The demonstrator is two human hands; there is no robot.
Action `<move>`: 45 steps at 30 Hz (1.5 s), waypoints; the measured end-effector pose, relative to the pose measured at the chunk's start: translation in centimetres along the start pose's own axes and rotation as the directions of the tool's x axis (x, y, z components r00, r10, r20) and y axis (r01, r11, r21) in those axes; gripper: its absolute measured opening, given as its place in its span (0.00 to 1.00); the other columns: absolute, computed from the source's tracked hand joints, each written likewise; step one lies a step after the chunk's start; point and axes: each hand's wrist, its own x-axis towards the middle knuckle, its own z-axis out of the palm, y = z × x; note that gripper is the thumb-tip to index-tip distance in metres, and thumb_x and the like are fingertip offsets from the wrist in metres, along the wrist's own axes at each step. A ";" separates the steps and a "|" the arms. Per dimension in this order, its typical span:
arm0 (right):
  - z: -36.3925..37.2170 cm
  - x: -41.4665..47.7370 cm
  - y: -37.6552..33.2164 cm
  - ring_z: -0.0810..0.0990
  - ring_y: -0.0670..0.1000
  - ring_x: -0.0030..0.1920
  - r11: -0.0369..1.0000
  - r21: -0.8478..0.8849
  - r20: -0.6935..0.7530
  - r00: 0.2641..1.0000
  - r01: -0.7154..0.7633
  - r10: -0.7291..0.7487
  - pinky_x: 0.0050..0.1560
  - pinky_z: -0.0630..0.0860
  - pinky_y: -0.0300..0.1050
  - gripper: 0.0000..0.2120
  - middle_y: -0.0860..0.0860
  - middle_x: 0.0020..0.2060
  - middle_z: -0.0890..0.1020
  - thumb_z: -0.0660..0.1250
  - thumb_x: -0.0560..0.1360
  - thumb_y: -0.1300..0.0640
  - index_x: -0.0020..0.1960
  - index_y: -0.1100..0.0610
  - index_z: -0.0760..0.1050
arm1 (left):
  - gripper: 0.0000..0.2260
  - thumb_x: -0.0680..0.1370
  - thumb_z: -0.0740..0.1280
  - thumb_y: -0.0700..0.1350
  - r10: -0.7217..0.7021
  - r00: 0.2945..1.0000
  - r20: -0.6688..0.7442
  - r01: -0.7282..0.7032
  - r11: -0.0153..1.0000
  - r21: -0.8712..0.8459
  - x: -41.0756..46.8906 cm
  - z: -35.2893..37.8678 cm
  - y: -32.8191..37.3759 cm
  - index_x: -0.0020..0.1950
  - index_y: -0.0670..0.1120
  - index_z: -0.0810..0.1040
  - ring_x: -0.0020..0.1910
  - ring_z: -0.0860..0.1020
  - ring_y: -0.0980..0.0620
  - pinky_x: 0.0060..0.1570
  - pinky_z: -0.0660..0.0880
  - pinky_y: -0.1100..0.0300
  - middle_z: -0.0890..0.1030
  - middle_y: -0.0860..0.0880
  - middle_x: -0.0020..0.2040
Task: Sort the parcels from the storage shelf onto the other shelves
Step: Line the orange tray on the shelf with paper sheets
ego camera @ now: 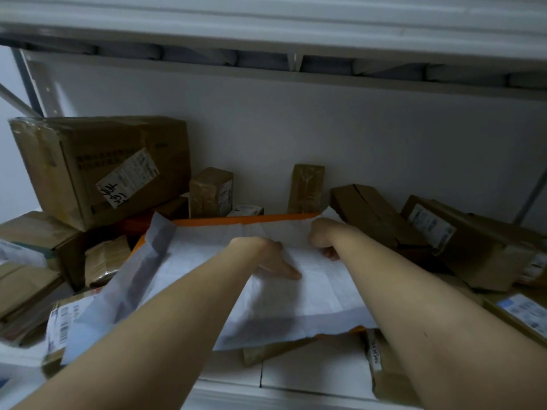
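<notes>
A large flat white mailer parcel [207, 279] with an orange edge along its far side lies across the middle of the frame on the storage shelf [310, 377]. It sits on top of other packages, its left flap folded up and its near edge hanging over a crumpled brown packet. Both bare forearms reach in from the bottom corners and meet on it. The left hand [266, 255] rests on the white surface with the thumb stretched flat toward the lower right; its other fingers are hidden beyond the hand, so I cannot tell whether they grip. The right hand [321, 236], just beside it, is bent down at the wrist with the fingers curled back onto a raised fold of the wrapper, gripping it. In the upper left a big cardboard box [100, 170] with a tilted shipping label stands on smaller cartons. Behind the parcel, against the pale back wall, stand a small taped box [210, 192] and a narrow upright box [306, 187]. At centre right a long brown box [376, 214] lies tilted beside a labelled carton [461, 244].
</notes>
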 end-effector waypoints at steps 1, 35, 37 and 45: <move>-0.3 -0.8 0.2 0.70 0.50 0.34 0.999 -0.001 0.005 0.999 0.033 -0.033 0.30 0.68 0.41 0.13 0.55 0.41 0.72 0.57 0.80 0.60 0.64 0.59 0.67 | 0.45 0.70 0.65 0.69 -0.009 1.000 -0.006 0.009 1.000 -0.009 -0.2 0.0 0.2 0.79 0.49 0.52 0.75 0.59 0.43 0.71 0.62 0.48 0.57 0.48 0.77; 1.2 -14.0 3.2 0.76 0.56 0.53 0.752 -0.585 -0.072 0.904 0.304 -0.422 0.46 0.70 0.46 0.07 0.55 0.53 0.77 0.58 0.78 0.60 0.54 0.55 0.73 | 0.27 0.77 0.60 0.62 -0.398 0.897 -0.194 0.376 0.916 -0.138 -13.6 5.9 -0.4 0.66 0.43 0.70 0.63 0.71 0.41 0.65 0.68 0.48 0.72 0.43 0.64; 1.9 -14.3 1.7 0.75 0.56 0.47 0.762 -0.529 -0.082 0.871 0.374 -0.484 0.45 0.71 0.46 0.04 0.54 0.48 0.77 0.59 0.78 0.60 0.48 0.55 0.72 | 0.21 0.80 0.58 0.55 -0.427 0.869 -0.250 0.403 0.904 -0.144 -13.9 5.7 -1.5 0.65 0.41 0.70 0.62 0.71 0.41 0.64 0.69 0.50 0.73 0.41 0.64; 5.4 -14.1 -2.9 0.78 0.53 0.49 0.767 -0.251 0.024 0.796 0.591 -0.605 0.45 0.76 0.46 0.11 0.52 0.50 0.81 0.62 0.76 0.57 0.54 0.52 0.80 | 0.20 0.80 0.54 0.57 -0.535 0.806 -0.254 0.562 0.826 0.046 -14.8 5.2 -6.0 0.65 0.49 0.73 0.72 0.61 0.38 0.72 0.50 0.39 0.69 0.43 0.71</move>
